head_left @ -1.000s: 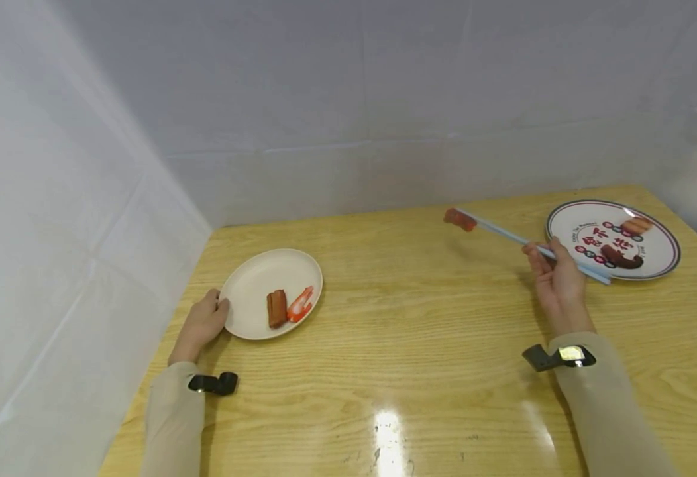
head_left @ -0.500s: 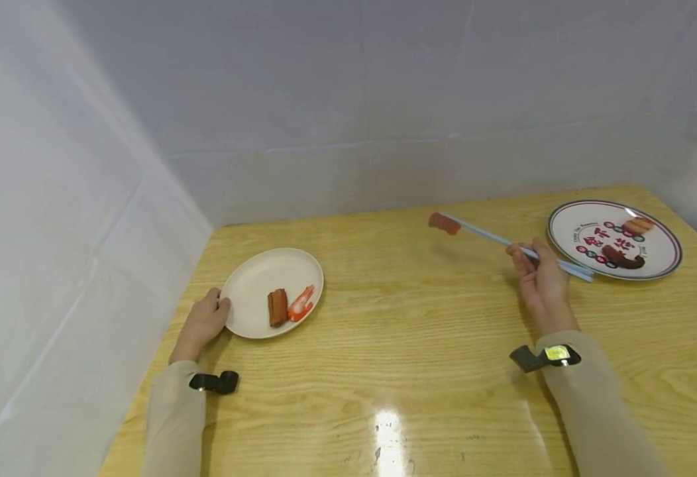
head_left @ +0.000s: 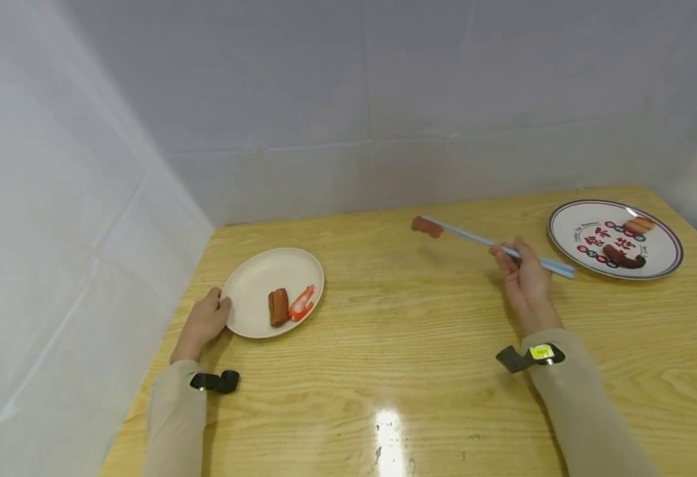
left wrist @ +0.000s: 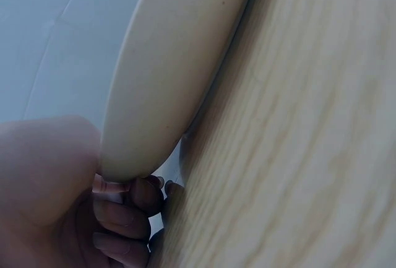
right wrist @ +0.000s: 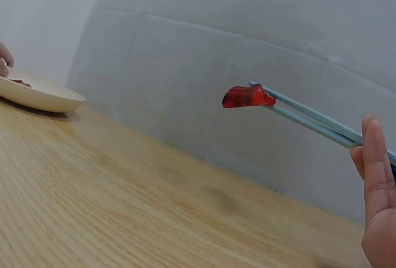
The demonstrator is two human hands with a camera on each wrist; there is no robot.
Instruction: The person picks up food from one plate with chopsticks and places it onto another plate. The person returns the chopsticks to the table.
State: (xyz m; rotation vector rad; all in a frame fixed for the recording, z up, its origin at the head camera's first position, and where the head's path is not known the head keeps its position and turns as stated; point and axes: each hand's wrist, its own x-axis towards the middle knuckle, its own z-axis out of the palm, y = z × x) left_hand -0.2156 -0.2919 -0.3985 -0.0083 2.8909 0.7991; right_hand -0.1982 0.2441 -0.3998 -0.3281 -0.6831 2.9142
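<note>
In the head view my left hand holds the left rim of a cream plate. The left wrist view shows the thumb at the rim and the fingers curled below it. A brown block-like piece of food and a red-and-white shrimp lie on this plate. My right hand grips light blue chopsticks, whose tips pinch a glossy dark red piece of food. That piece hangs above the table, between the two plates.
A white plate with a dark rim and red lettering stands at the back right. On it are a dark brown curved piece and a striped tan piece. White sheeting borders the wooden table behind and at the left.
My right hand has moved left with the chopsticks and the red piece, away from the lettered plate. The left hand and the cream plate have stayed almost still.
</note>
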